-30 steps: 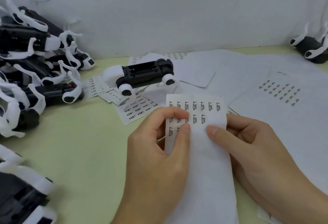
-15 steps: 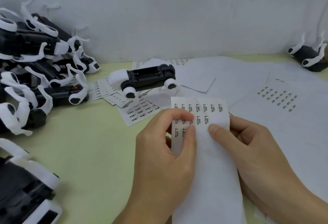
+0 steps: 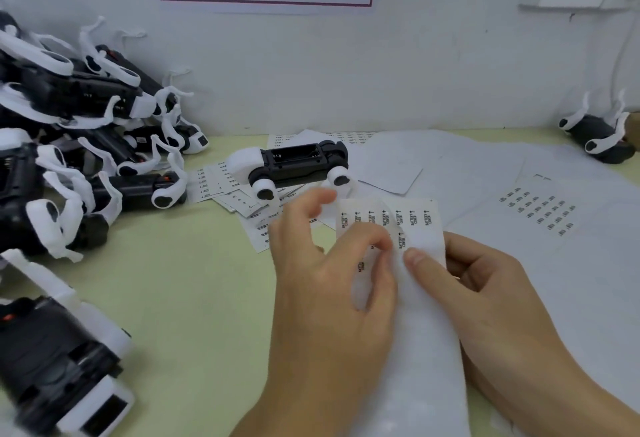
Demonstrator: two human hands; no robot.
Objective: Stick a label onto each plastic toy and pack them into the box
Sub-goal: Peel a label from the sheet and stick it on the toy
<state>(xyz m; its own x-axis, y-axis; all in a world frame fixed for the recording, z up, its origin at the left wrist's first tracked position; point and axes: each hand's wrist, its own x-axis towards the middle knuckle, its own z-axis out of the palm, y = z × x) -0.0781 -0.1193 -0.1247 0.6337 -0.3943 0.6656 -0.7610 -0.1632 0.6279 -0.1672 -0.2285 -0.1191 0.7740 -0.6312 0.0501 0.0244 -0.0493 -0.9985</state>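
Left hand [image 3: 332, 284] pinching a small printed label off the white sticker sheet [image 3: 420, 298], right hand [image 3: 485, 301] gripping the sheet's edge, black-and-white plastic toy car [image 3: 294, 166] beyond on the pale green table [image 3: 173, 298]

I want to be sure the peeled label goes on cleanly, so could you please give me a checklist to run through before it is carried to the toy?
1. Label sheet steadied: the right hand holds its edge, thumb on top. Ok.
2. Label lifted: the left hand pinches at the second row, where the film looks curled up; whether one label has come fully free: cannot tell.
3. Target toy within reach: it lies just beyond the sheet, alone, underside up. Ok.
4. Battery bay exposed for the label: an open black recess faces up. Ok.
5. Labels left: a printed row remains. Ok.
6. Packing box ready: none in view. Cannot tell.
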